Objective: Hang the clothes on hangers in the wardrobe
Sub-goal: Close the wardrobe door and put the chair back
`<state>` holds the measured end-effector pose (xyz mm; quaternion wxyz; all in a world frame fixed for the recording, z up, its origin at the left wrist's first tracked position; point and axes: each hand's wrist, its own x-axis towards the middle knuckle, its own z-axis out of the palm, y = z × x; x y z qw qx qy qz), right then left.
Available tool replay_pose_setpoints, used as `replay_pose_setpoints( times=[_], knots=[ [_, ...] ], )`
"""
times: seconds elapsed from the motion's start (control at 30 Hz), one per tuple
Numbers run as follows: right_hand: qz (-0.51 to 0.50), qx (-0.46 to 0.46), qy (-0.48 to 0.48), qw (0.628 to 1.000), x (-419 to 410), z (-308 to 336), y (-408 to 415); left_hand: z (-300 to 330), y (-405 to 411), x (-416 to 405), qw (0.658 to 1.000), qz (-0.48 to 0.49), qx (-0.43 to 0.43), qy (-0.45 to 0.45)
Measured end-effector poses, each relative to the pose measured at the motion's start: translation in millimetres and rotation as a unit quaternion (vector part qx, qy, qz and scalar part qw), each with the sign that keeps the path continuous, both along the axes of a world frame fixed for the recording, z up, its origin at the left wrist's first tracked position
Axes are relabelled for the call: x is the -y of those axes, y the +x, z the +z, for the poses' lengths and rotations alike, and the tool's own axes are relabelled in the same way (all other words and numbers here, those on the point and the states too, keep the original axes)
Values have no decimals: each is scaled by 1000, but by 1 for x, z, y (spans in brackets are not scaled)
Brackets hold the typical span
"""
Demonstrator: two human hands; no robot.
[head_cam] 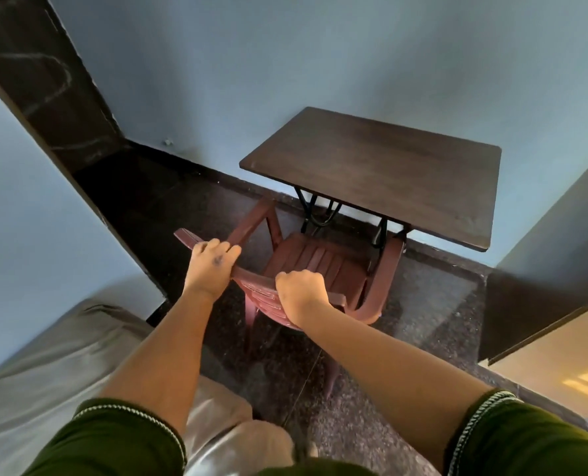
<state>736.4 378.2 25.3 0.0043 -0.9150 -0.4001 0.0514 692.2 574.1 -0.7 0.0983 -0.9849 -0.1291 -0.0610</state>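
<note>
— Where are the clothes and the hangers at this moment?

— I cannot see any of them, and no wardrobe either. What the hands hold is a chair [306,266], a dark red plastic one with slats in the seat and the back.

— How do the fingers lie on it?

— The left hand [210,266] is curled over the top rail of the backrest, near its left end, with the thumb in front. The right hand [303,290] is also curled round the same rail, more to the right, its knuckles up. Both hands grip the chair, the rail passing under the fingers.

— And around the chair?

— The seat points toward a small table [382,173] with a dark brown top and black metal legs; the front of the chair is partly under the table's near edge. The table stands against a blue wall [285,63]. The floor [406,321] is dark speckled stone. At the left is a grey covered mattress or sofa [55,365]; I cannot tell which. The person wears dark green sleeves [121,438] with white stitching.
</note>
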Motion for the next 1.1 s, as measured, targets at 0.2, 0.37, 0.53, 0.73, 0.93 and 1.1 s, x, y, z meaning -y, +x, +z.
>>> replay_pose_setpoints(
  times=[0.2,0.37,0.53,0.73,0.93,1.1],
  knots=[
    [-8,-175,-15,984,-1,-24,-32,-34,-42,13,923,294,77,-234],
    [-3,-276,-55,959,-6,-40,-58,-55,-82,38,690,453,182,-535],
    [-19,-405,-38,913,11,-35,-50,-62,-88,75,247,412,351,-804],
    [27,-356,-240,903,19,-15,-48,-49,-70,98,345,422,342,-765],
    [21,-309,-197,930,10,-18,-71,-52,-84,84,353,417,326,-771],
    [7,-288,-159,944,6,-20,-69,-48,-96,61,429,380,216,-790]
  ],
)
